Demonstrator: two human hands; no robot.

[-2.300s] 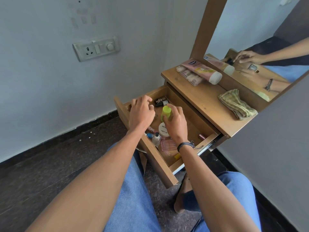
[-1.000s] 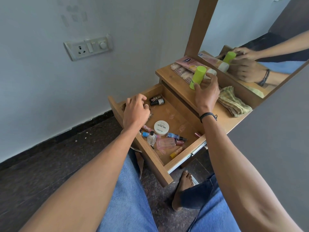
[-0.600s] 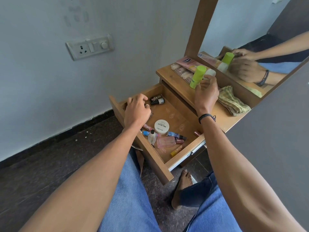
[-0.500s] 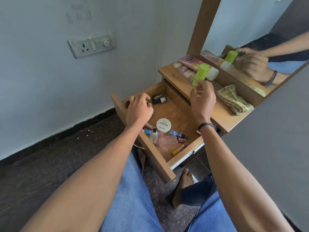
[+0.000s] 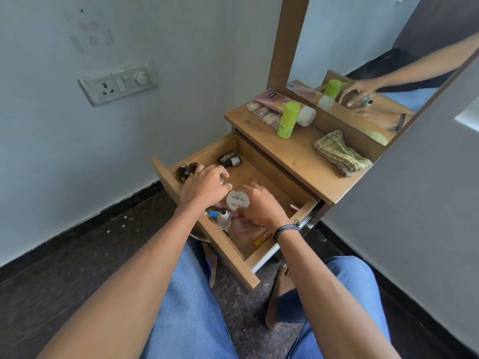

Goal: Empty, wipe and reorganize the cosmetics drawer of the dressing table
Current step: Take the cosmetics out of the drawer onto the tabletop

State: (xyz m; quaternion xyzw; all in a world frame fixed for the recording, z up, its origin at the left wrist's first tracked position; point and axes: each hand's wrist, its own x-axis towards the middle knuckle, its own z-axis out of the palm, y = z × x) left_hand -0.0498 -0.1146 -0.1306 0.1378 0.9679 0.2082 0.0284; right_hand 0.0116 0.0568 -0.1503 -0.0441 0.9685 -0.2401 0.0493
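Domestic dressing corner in a home — a wooden dressing table (image 5: 298, 156) with a tall wood-framed mirror (image 5: 350, 35) stands against a plain painted wall (image 5: 181, 60) fitted with a household switch-and-socket plate (image 5: 118, 84). Its open drawer (image 5: 228, 251) holds small cosmetic bottles (image 5: 230, 160); a lotion tube (image 5: 274, 99) and folded cloth (image 5: 340, 154) lie on top, above a dark stone floor (image 5: 64, 268).

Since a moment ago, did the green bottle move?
Yes. The green bottle left the drawer and went up and back: it now stands on the tabletop, in front of the pink tube.
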